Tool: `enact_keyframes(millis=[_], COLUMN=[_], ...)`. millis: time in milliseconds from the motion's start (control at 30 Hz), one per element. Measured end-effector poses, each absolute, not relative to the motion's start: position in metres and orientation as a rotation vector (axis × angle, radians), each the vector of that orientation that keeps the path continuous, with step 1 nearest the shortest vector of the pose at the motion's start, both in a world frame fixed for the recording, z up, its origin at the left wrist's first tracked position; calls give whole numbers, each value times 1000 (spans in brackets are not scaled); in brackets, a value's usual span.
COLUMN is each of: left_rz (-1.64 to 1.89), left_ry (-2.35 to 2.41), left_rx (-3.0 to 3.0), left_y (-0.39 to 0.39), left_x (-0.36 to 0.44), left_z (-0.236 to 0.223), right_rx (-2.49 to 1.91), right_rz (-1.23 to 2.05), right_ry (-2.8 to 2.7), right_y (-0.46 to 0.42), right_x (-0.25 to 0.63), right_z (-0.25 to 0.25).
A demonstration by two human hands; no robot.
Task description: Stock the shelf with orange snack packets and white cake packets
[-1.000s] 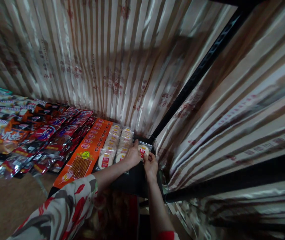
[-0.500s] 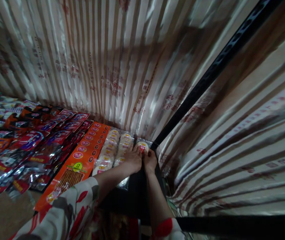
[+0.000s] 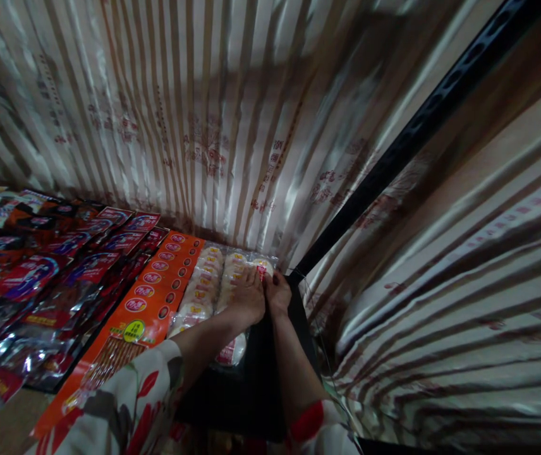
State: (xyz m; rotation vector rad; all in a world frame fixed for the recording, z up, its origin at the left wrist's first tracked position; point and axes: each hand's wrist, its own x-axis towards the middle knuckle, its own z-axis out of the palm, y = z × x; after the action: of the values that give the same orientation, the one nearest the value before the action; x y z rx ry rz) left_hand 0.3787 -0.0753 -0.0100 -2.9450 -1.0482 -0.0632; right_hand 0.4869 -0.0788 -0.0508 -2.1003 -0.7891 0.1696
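Note:
A small clear packet (image 3: 261, 266) with a round white food piece and a red label lies at the back right of the black shelf (image 3: 263, 363). My left hand (image 3: 248, 298) rests palm down, fingers stretched forward, on the right-hand row of similar white packets (image 3: 229, 292) and beside the single one. My right hand (image 3: 278, 294) has its fingers curled at the right edge of the single packet, pinching it. My fingers partly cover the packet. Another row of white packets (image 3: 203, 284) runs along the left.
A long orange snack package (image 3: 159, 284) lies left of the white rows. Farther left are several red and dark shiny snack bags (image 3: 85, 265). A black perforated post (image 3: 370, 177) rises from the shelf corner. Striped printed sheeting (image 3: 232, 126) hangs behind and to the right.
Both hands have shifted slightly left with the single packet, which now sits against the neighbouring row. The view has also moved a little.

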Motion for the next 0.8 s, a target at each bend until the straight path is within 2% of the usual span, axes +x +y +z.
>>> enact_keyframes(millis=[267, 500, 800], left_rz=[15, -129, -84], left_ry=[-1112, -1240, -1258], left_rx=[-2990, -3007, -3026], left_y=[-71, -68, -66], left_x=[380, 376, 378], left_z=[-8, -8, -10], right_rx=[-2083, -2142, -2202], right_rz=[182, 145, 164], right_ry=[-772, -775, -907], right_y=[-70, -70, -65], right_x=[486, 484, 488], right_z=[-54, -52, -48])
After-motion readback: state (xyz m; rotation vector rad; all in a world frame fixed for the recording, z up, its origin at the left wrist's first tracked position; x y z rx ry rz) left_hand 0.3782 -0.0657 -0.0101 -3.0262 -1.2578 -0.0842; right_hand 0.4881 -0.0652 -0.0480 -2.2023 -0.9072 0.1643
